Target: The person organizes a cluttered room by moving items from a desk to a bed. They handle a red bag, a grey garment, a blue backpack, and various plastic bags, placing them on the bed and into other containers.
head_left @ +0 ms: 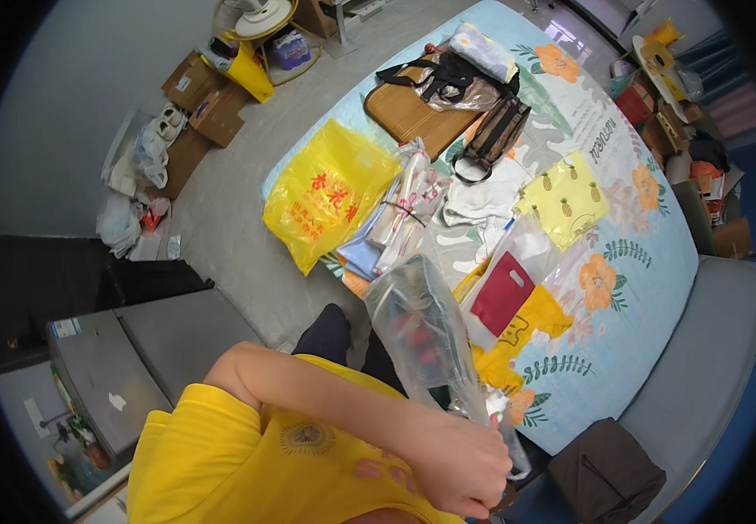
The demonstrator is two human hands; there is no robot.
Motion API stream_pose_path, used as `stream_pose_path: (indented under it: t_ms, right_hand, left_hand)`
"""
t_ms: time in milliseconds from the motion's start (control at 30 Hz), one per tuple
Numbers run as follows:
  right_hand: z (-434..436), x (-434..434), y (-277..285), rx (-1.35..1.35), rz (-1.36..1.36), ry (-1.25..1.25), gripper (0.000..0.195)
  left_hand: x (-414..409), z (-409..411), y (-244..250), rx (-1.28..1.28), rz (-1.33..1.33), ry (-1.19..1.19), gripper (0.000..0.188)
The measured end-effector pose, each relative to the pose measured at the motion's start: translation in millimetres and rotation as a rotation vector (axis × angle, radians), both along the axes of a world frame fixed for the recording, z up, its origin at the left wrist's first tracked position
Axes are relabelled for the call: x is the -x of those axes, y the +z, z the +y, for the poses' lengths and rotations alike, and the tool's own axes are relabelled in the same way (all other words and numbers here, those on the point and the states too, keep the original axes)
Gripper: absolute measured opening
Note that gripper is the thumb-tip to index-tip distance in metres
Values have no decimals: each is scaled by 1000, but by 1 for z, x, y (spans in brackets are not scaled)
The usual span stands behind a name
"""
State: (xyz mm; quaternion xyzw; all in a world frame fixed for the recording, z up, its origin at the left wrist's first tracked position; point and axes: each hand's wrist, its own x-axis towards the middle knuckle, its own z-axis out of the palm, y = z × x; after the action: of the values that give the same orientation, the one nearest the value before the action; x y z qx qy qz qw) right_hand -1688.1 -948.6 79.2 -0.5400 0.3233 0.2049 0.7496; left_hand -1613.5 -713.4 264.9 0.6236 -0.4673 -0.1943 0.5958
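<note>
My left hand (466, 458) reaches across my body from a yellow sleeve. Its fingers are curled at the lower end of a clear plastic bag (417, 314), which seems to be in its grip. Red and dark contents show dimly through the bag. My right hand is out of view. Just beyond the bag, a translucent package with a dark red panel (503, 293) lies on a bed. Partly under it is a yellow cloth item (535, 321). White crumpled material (497, 403) shows near my knuckles.
The floral bed (620, 347) also carries a yellow plastic bag (325, 196), tied plastic-wrapped packages (410, 209), white cloth (482, 196), a pineapple-print pouch (564, 200), a woven mat (410, 111) and a camouflage bag (499, 131). A dark folded item (607, 468) sits lower right; cardboard boxes (217, 114) stand left.
</note>
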Motion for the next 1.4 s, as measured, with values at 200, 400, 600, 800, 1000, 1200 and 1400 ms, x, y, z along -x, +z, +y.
stream_pose_path:
  t_ms: [200,400,600,800,1000,1200,1400]
  right_hand:
    - [69,-29,-43,-199,174,-285,25]
    - [154,-93,-23,-67,36,-370,38]
    - [210,-118,-26,331,-80,-481,32]
    - [259,-102,-29,411,64,-601,27]
    - [285,-110,-25,511,231,-666,18]
    - [270,-79,-30,603,246,-646,15]
    - [277,-82,-20,591,287,-639,11]
  left_hand:
    - [-74,32,-50,-16,19,217,27]
    - [-148,52,-136,-207,-113,365,23]
    - [-220,103,-199,-280,-275,612,10]
    - [-335,248,-301,-338,163,1198,39]
    - [-403,363,-501,-880,-58,1108,28]
    - [-436,356,-595,-1202,-594,1103,35]
    - [-410,336,-521,-682,-727,1073,23]
